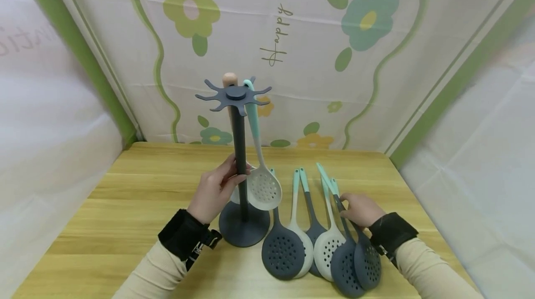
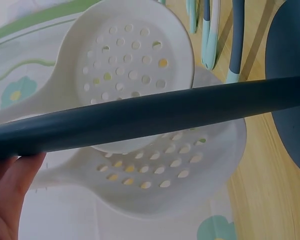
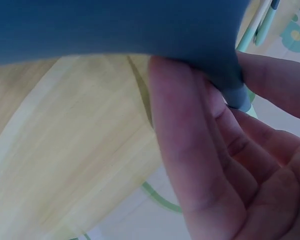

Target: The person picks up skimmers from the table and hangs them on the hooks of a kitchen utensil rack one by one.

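Note:
A dark utensil stand [image 1: 236, 92] with several curved hooks rises from a round base [image 1: 244, 231]. My left hand [image 1: 215, 190] grips its pole [image 2: 140, 120] about halfway up. From the hooks hang a white skimmer [image 1: 265, 190] with a mint handle and, behind it, a second white perforated head [image 2: 155, 172]; a beige handle end [image 1: 230, 79] shows at the top. At the right, my right hand [image 1: 362, 209] pinches a dark skimmer [image 1: 368, 264] by its handle, between thumb and fingers. That skimmer's mint handle end leans over its neighbours, and its head overlaps another dark skimmer [image 1: 346, 269].
Between the stand and my right hand, several utensils lie side by side, handles pointing away, among them a dark skimmer [image 1: 283, 252] and a white skimmer [image 1: 328, 249]. A patterned cloth [image 1: 301, 57] hangs behind the wooden table [image 1: 108, 215], with white cloth at both sides.

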`<action>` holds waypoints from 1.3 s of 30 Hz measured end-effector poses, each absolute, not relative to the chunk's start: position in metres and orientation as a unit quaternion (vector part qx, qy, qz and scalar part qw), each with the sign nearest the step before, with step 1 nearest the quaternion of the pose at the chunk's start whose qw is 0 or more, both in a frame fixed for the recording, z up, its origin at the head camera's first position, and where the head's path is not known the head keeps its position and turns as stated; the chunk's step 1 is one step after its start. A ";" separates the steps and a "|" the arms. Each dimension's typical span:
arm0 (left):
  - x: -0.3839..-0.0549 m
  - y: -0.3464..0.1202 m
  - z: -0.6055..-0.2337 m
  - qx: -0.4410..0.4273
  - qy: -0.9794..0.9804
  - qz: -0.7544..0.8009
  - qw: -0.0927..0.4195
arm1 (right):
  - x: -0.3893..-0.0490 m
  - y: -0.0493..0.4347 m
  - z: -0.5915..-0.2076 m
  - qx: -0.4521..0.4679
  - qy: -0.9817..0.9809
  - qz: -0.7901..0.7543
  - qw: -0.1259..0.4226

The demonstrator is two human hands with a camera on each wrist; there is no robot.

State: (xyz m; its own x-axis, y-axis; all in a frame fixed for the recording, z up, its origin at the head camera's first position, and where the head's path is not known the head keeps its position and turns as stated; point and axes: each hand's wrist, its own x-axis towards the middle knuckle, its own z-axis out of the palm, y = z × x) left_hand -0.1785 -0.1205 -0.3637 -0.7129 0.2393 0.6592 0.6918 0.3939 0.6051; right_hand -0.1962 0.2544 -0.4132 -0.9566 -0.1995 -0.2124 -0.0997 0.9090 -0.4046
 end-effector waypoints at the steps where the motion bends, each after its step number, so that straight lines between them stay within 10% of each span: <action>1: -0.179 -0.120 -0.364 -0.290 -0.799 -0.468 0.243 | -0.196 0.254 -0.412 -0.078 0.969 -0.198 0.125; 39: -0.177 -0.117 -0.364 -0.275 -0.799 -0.472 0.250 | -0.177 0.219 -0.370 -0.167 0.974 -0.145 0.057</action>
State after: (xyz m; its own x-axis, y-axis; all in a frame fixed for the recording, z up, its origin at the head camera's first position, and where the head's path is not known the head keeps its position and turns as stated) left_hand -0.1766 -0.1173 -0.3637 -0.7232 0.2033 0.6600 0.6762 0.4025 0.6170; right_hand -0.1770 0.2185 -0.3697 -0.9375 -0.3424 -0.0628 -0.3092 0.9020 -0.3012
